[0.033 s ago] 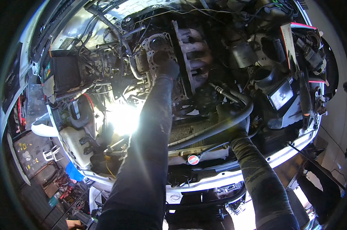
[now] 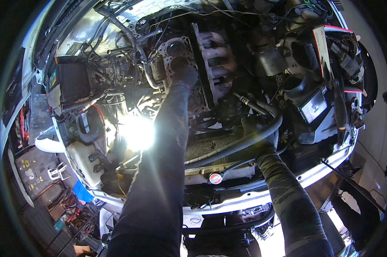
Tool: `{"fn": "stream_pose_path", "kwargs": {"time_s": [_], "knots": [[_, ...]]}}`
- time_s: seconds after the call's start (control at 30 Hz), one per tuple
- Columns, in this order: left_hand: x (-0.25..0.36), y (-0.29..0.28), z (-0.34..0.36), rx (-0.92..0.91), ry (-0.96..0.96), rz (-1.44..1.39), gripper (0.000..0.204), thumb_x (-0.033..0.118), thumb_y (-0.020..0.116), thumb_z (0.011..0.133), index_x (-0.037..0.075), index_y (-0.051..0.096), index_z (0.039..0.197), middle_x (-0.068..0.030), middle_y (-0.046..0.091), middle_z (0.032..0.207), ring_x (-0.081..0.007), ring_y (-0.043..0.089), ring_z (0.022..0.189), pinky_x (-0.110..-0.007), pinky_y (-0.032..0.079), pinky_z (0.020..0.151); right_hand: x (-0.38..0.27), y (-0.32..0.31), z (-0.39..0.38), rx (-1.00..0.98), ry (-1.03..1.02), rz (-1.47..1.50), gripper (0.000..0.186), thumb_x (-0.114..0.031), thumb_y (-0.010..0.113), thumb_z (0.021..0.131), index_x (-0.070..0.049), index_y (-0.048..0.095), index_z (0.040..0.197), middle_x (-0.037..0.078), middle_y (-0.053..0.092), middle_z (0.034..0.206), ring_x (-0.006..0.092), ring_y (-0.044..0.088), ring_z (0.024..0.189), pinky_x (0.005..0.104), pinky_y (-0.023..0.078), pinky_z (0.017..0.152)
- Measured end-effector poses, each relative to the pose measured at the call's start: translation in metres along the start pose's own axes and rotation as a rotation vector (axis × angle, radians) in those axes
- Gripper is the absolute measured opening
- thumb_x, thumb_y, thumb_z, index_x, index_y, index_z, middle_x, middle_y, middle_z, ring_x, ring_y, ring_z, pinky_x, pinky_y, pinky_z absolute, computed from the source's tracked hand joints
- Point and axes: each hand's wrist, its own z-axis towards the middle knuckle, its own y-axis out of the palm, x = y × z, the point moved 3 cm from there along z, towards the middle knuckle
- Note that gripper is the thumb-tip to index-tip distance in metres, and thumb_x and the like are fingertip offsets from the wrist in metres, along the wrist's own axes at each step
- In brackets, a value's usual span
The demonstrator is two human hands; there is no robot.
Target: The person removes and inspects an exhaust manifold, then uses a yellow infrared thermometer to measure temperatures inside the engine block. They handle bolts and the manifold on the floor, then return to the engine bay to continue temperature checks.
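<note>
My left hand [image 2: 185, 77], dark and gloved, reaches over the engine block [image 2: 197, 97] in the open engine bay. Its fingers are at one of the round cylinder bores on the block's upper face; shadow hides how they are bent and whether they hold anything. Another bore [image 2: 176, 48] shows just beyond. To the right of the block stands a rusty metal manifold [image 2: 217, 60]. My right hand [image 2: 256, 128] is low beside the radiator [image 2: 208, 147], mostly behind a thick black hose [image 2: 249, 140]. Its fingers cannot be made out.
A bright work light [image 2: 137, 132] glares left of my left forearm. A black battery-like box [image 2: 71, 79] and white reservoir [image 2: 83, 160] sit at left. At right are a black-handled tool [image 2: 339, 105], a cardboard box [image 2: 322, 49] and a round black duct [image 2: 296, 85].
My left forearm and hand have shifted slightly to the left over the block. My right arm stays where it was.
</note>
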Motion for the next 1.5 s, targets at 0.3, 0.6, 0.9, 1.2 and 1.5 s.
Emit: {"fn": "stream_pose_path", "kwargs": {"time_s": [0.3, 0.6, 0.9, 1.2, 1.5], "knots": [[-0.068, -0.027, -0.181, 0.214, -0.445, -0.599, 0.03, 0.033, 0.058, 0.1, 0.01, 0.067, 0.118, -0.0195, 0.072, 0.111, -0.0417, 0.072, 0.093, -0.049, 0.057, 0.08, -0.004, -0.005, 0.005, -0.059, 0.067, -0.043, 0.041, -0.043, 0.051, 0.101, -0.015, 0.067, 0.126, 0.01, 0.068, 0.134, 0.032, 0.055, 0.135, 0.0512, 0.038, 0.116], [-0.029, -0.015, -0.468, 0.282, -0.631, -0.799, 0.03, 0.02, 0.062, 0.099, 0.005, 0.058, 0.124, -0.0153, 0.067, 0.093, -0.0326, 0.066, 0.082, -0.044, 0.052, 0.073, -0.004, -0.011, 0.005, 0.011, 0.014, -0.19, 0.044, -0.051, 0.054, 0.098, -0.017, 0.068, 0.121, 0.012, 0.07, 0.126, 0.0331, 0.061, 0.124, 0.0517, 0.044, 0.108], [0.02, 0.011, -0.529, 0.367, -0.704, -0.743, 0.037, 0.018, 0.067, 0.095, 0.003, 0.06, 0.128, -0.0162, 0.067, 0.104, -0.0336, 0.065, 0.095, -0.047, 0.05, 0.086, -0.004, -0.006, 0.005, -0.022, 0.023, -0.272, 0.048, -0.056, 0.053, 0.097, -0.021, 0.066, 0.125, 0.011, 0.068, 0.13, 0.0327, 0.061, 0.125, 0.052, 0.043, 0.109], [0.034, 0.008, -0.531, 0.37, -0.666, -0.645, 0.044, 0.016, 0.071, 0.092, 0.002, 0.062, 0.133, -0.0171, 0.068, 0.115, -0.0345, 0.064, 0.109, -0.049, 0.049, 0.1, -0.009, -0.015, 0.002, 0.042, -0.029, -0.45, 0.053, -0.057, 0.049, 0.098, -0.023, 0.062, 0.136, 0.008, 0.062, 0.142, 0.0304, 0.054, 0.136, 0.0521, 0.037, 0.116], [0.031, -0.054, -0.501, 0.436, -0.495, -0.524, 0.054, 0.019, 0.078, 0.084, 0.004, 0.062, 0.134, -0.019, 0.068, 0.111, -0.0384, 0.064, 0.106, -0.05, 0.049, 0.093, -0.015, -0.019, 0.007, 0.057, -0.031, -0.406, 0.067, -0.065, 0.049, 0.095, -0.02, 0.058, 0.143, 0.012, 0.058, 0.147, 0.0314, 0.051, 0.14, 0.0519, 0.036, 0.119]]}}
